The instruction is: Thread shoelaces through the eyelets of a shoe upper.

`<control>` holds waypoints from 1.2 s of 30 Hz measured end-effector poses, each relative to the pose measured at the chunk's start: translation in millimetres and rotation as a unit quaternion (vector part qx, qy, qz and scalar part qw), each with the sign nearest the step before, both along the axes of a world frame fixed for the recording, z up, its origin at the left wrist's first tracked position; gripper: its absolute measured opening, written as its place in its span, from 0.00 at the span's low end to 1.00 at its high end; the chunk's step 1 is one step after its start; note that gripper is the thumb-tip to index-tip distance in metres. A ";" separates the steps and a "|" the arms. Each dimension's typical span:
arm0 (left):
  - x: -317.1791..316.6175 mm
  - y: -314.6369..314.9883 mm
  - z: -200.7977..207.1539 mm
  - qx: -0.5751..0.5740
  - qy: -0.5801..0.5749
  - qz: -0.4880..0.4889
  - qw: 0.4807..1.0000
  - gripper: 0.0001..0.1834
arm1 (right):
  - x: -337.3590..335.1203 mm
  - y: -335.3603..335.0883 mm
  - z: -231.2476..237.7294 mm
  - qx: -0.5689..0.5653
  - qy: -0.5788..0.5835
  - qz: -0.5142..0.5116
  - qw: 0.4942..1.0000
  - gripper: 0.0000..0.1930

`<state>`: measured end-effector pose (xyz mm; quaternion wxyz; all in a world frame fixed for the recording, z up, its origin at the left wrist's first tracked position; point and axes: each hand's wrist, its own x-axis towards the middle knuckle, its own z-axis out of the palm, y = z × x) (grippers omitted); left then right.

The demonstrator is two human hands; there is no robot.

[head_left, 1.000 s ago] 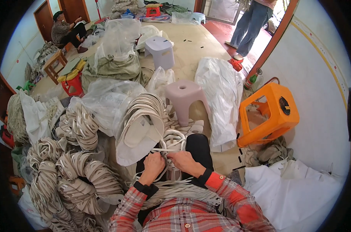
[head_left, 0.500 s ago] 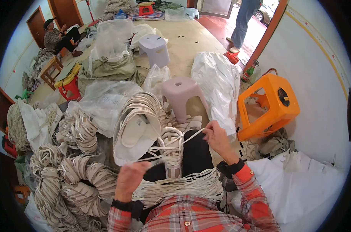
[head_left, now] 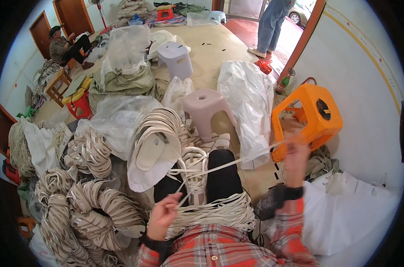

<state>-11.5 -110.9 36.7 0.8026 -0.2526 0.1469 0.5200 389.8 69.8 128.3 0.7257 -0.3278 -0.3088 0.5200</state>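
A beige shoe upper (head_left: 196, 183) stands between my knees, its laces partly threaded. My left hand (head_left: 163, 216), just left of it and low, pinches a pale shoelace (head_left: 182, 201) that runs up to the upper. Far out to the right, my right hand (head_left: 295, 162) is smeared by motion but closed on another shoelace (head_left: 235, 160), drawn taut across my black-clad knee. Across my lap lies a thick bundle of loose laces (head_left: 219, 215). A stack of beige uppers with white linings (head_left: 154, 153) leans left of the upper.
Coiled piles of uppers (head_left: 95, 213) crowd the left. A pink stool (head_left: 207, 107) stands ahead, an orange stool (head_left: 311, 118) at the right. White sacks (head_left: 246, 102) lie beyond. One person (head_left: 62, 46) sits far left; another person's legs (head_left: 272, 26) are at the doorway.
My right hand has swung outward to the right, drawing the lace long. My left hand has dropped slightly, still with a lace. The person at the doorway has shifted left.
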 end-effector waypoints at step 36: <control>-205.5 -98.1 197.0 -0.015 0.976 0.217 -0.024 0.13 | -70.5 -9.6 50.5 -0.076 -0.203 0.067 0.974 0.10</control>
